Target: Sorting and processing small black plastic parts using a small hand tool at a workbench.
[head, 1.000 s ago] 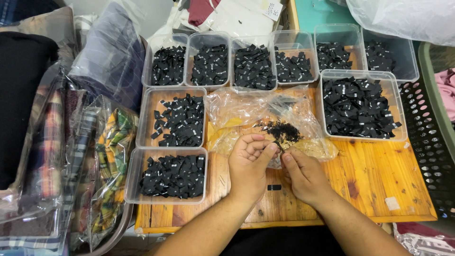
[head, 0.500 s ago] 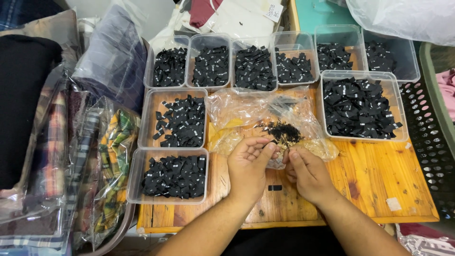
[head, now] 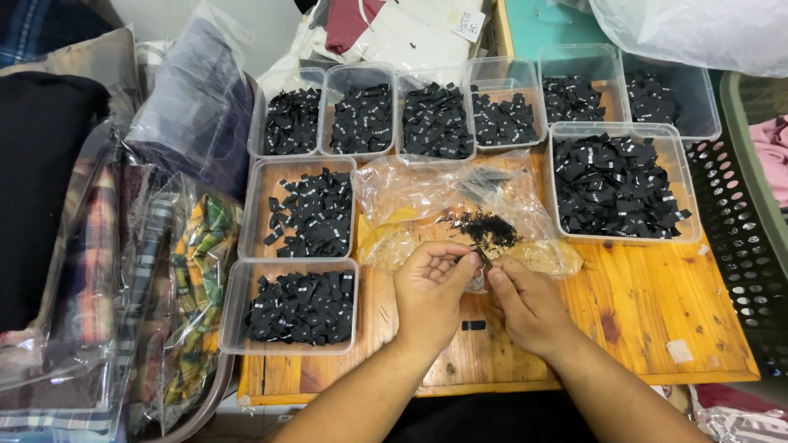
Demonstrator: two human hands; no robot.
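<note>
Nearest the camera, the left hand is cupped half open, its thumb and forefinger closed on a small black label that the right hand also pinches with its fingertips; the two hands touch over the wooden table. Another single label lies on the table between the wrists. Just beyond the hands, a loose heap of labels rests on a crumpled clear plastic bag. The step appears to be picking one label apart from the heap. Further back, clear tubs of black labels surround the bag; placing this one calls for matching its kind.
</note>
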